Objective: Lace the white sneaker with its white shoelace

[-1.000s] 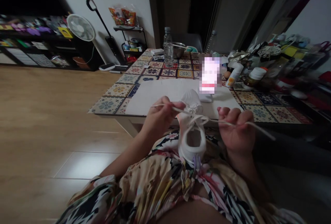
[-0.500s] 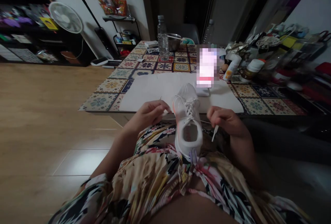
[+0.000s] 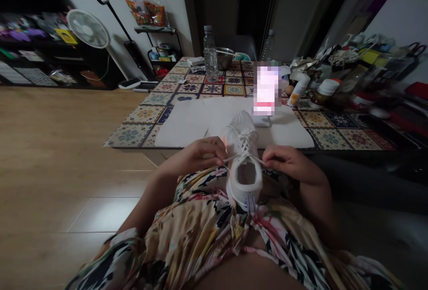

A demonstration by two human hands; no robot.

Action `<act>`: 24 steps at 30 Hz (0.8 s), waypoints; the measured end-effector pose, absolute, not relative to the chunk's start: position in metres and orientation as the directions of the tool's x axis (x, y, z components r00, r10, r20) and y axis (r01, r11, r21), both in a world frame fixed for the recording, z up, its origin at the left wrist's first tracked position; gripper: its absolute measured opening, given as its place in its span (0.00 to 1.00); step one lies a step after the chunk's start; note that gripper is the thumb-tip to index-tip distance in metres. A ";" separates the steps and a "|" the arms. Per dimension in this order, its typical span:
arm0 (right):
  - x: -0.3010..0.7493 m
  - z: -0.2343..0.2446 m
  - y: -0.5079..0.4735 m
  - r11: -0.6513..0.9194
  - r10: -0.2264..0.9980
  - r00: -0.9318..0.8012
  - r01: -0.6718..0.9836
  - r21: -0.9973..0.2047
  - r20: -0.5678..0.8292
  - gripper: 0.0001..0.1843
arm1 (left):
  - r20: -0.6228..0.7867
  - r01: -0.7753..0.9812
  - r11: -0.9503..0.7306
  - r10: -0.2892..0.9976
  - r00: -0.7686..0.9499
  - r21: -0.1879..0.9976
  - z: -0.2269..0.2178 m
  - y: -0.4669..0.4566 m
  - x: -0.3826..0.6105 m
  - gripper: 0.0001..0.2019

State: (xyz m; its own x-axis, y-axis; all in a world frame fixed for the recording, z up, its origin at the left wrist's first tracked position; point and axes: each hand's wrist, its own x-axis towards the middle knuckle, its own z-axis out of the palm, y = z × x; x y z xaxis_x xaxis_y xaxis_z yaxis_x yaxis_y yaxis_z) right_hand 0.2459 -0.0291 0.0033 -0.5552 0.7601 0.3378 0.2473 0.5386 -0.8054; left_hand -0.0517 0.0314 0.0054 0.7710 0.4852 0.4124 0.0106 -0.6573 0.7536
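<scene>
A white sneaker (image 3: 243, 161) rests upright on my lap, toe pointing away toward the low table. Its white shoelace (image 3: 245, 145) is threaded through the eyelets. My left hand (image 3: 198, 156) is at the shoe's left side, fingers pinched on the left lace end. My right hand (image 3: 288, 162) is at the shoe's right side, pinching the right lace end near the top eyelet. Both lace ends run short and taut from the shoe to my fingers.
A low tiled table (image 3: 140, 125) stands just ahead with a white sheet (image 3: 187, 122) on it, a water bottle (image 3: 210, 55), a metal bowl (image 3: 223, 57) and cluttered bottles at the right. A fan (image 3: 87, 29) and shelves stand at the back left; wood floor lies left.
My hands had the lace ends pulled wide apart a second ago; they have come in close to the shoe's sides and now hold the laces short near the top eyelets.
</scene>
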 end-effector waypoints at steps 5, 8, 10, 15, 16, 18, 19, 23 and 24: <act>0.241 -0.005 -0.026 0.487 0.737 -0.462 -0.146 -0.861 0.494 0.10 | 0.490 -0.266 -0.450 0.514 0.704 0.853 0.003 0.033 -0.043 0.13; 0.222 -0.013 -0.027 0.407 0.791 -0.333 -0.340 -0.848 0.513 0.08 | 0.497 -0.367 -0.337 0.549 0.672 0.867 0.001 0.026 -0.024 0.13; 0.207 -0.016 -0.029 0.375 0.830 -0.264 -0.388 -0.842 0.492 0.06 | 0.505 -0.382 -0.330 0.576 0.643 0.863 0.002 0.021 -0.011 0.12; 0.186 -0.018 -0.031 0.325 0.921 -0.066 -0.418 -0.848 0.385 0.09 | 0.519 -0.339 -0.393 0.615 0.594 0.855 0.002 0.014 -0.004 0.11; 0.185 -0.018 -0.031 0.312 0.933 -0.039 -0.414 -0.855 0.359 0.09 | 0.527 -0.342 -0.401 0.618 0.584 0.850 0.002 0.015 -0.006 0.11; 0.183 -0.018 -0.030 0.282 0.950 -0.013 -0.398 -0.873 0.312 0.10 | 0.528 -0.344 -0.401 0.680 0.510 0.849 0.000 0.019 -0.012 0.11; 0.182 -0.018 -0.030 0.271 0.954 -0.011 -0.392 -0.879 0.299 0.10 | 0.508 -0.337 -0.387 0.730 0.457 0.858 0.000 0.020 -0.015 0.12; 0.181 -0.017 -0.030 0.259 0.956 -0.023 -0.398 -0.880 0.292 0.10 | 0.357 -0.230 -0.273 0.720 0.595 0.934 0.004 0.025 -0.036 0.17; 0.180 -0.017 -0.030 0.257 0.957 -0.021 -0.401 -0.879 0.290 0.10 | 0.343 -0.214 -0.274 0.623 0.703 0.938 0.006 0.026 -0.044 0.18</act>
State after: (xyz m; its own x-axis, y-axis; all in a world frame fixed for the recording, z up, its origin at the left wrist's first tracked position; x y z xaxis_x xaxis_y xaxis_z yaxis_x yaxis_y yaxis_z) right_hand 0.1803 -0.0302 -0.0166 -0.0215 0.9569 0.2897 -0.4013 0.2572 -0.8791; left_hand -0.0436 0.0259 0.0061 0.7027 0.6233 0.3429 -0.2145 -0.2739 0.9375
